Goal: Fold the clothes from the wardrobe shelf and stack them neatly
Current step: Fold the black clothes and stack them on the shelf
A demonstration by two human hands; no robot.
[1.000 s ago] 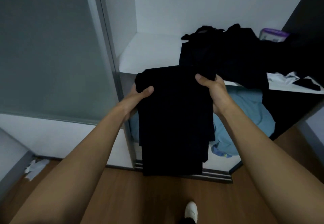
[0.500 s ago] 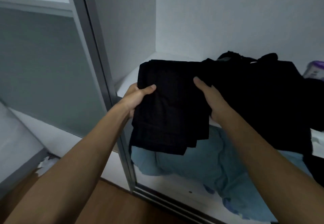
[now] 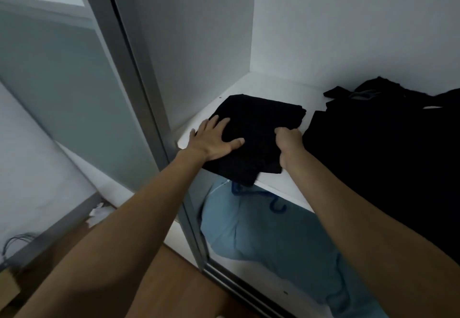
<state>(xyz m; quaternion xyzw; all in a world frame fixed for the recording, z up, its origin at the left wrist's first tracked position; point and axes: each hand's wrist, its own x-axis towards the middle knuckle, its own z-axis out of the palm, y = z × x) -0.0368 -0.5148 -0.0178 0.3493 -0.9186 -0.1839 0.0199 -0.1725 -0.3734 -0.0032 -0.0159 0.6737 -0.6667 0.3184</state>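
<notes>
Folded black garment (image 3: pixel 254 128) is lying on the white wardrobe shelf (image 3: pixel 273 86), at its left end, near the side wall. It is sitting as a flat, roughly rectangular bundle. Its long axis is running front to back, with the far end pointing at the back wall and angled slightly right. The near corner is hanging just over the shelf's front edge. The fabric is reading as matte, soft and dark, with layered edges showing at the near-right corner.

Left grip (image 3: pixel 214 140) is lying flat and open on the garment's near-left part. Its fingers are spreading toward the back and the thumb is reaching right across the cloth. It is pressing down, not clasping. Right grip (image 3: pixel 288 143) is sitting at the garment's right edge with its fingers curling tight into the fabric there, clasping it. The bulk of the garment is lying between the two grips and beyond them.

Loose black clothes pile (image 3: pixel 385 155) is sprawling on the same shelf to the right, just beside the folded piece, with a strip of bare shelf between them.

Light blue cloth (image 3: pixel 261 230) is lying crumpled in the compartment below, with a blue hanger (image 3: pixel 273 204) partly showing above it. Grey sliding door frame (image 3: pixel 134 73) is standing at left. Crumpled white paper (image 3: pixel 99 214) is lying on the brown wood floor (image 3: pixel 174 280).
</notes>
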